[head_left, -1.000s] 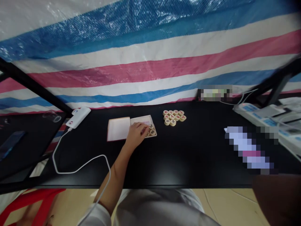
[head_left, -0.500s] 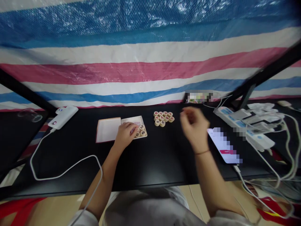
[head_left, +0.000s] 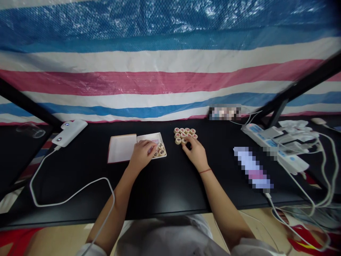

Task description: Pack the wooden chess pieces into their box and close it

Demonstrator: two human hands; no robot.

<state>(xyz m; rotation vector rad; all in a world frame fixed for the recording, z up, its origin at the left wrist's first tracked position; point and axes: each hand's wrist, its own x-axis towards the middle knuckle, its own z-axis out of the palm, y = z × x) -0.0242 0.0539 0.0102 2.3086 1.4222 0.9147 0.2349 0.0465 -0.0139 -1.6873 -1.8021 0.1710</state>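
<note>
An open box (head_left: 121,148) lies on the black table, its white tray half holding several round wooden Chinese chess pieces (head_left: 162,152) with black characters. Over that tray rests my left hand (head_left: 142,153), fingers curled together; whatever lies under its fingertips is hidden. To the right of the box, a cluster of Chinese chess pieces (head_left: 183,135) stands in rows, red characters at the back and black in the front row. My right hand (head_left: 196,152) has its thumb and index finger pinched around the right-hand black piece (head_left: 184,140) of the front row.
A phone (head_left: 253,169) with a cable lies right of my right arm. Beyond it are a power strip (head_left: 262,137) and tangled white cables. A white power bank (head_left: 70,132) with a long cord sits at the left. Striped sheeting (head_left: 160,81) hangs behind the table (head_left: 165,188).
My right hand has moved left from near the phone to the front row of the piece cluster and closed around a piece there. My left hand has stayed over the box.
</note>
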